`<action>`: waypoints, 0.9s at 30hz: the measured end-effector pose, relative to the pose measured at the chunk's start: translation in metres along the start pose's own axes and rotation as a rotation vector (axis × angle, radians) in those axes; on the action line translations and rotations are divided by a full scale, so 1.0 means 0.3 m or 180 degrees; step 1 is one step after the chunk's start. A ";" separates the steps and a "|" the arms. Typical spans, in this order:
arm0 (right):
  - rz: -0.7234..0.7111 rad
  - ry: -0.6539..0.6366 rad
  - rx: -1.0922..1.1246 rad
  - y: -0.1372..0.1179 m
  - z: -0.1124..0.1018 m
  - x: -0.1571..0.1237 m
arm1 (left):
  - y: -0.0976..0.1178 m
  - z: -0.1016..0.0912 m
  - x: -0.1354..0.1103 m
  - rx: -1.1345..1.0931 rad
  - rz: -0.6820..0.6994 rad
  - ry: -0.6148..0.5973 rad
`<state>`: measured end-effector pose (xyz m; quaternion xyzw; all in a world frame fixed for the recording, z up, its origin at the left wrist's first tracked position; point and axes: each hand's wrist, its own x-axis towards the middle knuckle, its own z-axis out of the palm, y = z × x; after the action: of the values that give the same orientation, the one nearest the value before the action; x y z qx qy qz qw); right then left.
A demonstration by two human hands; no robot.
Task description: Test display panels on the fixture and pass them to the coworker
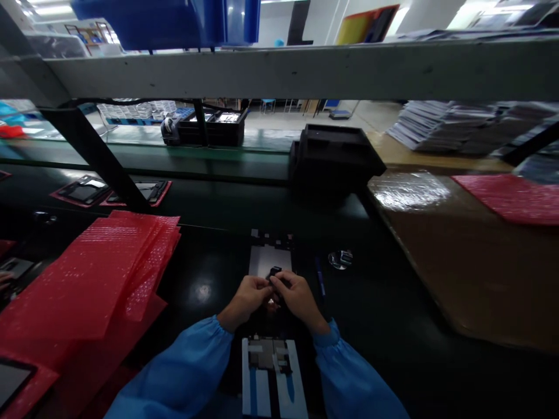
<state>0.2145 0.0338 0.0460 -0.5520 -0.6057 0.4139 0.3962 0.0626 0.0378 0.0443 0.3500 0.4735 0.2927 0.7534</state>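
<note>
My left hand (248, 298) and my right hand (299, 295) meet at the middle of the dark bench, fingertips pinched together. Between them is a small black piece (275, 271), too small to name; both hands appear to grip it. Just beyond lies a flat panel (269, 259) with a grey face and a dark strip of small parts along its far edge, partly covered by my fingers. Nearer to me, below my wrists, sits an opened tablet-like device (257, 384) with pale side strips, blue tabs and a circuit area at its far end.
Red bubble-wrap sheets (82, 273) are piled at left. A blue pen (320, 276) and a roll of clear tape (340, 259) lie to the right. Black bins (336, 154) stand behind, under a shelf beam (279, 73). At far left shows another person's hand (5, 280).
</note>
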 end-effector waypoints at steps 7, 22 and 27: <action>0.0072 0.0004 0.0112 0.008 0.007 -0.005 | 0.002 -0.003 -0.001 0.0022 0.0069 0.0043; 0.0149 -0.0023 0.0352 -0.007 0.008 0.008 | 0.013 -0.005 0.000 0.0200 0.0329 0.0187; 0.0345 -0.0150 0.0504 -0.011 -0.001 0.026 | 0.018 0.005 -0.002 0.0323 0.0562 0.0376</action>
<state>0.2130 0.0413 0.0494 -0.5411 -0.5495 0.4942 0.4012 0.0632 0.0402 0.0494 0.4101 0.4987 0.3537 0.6768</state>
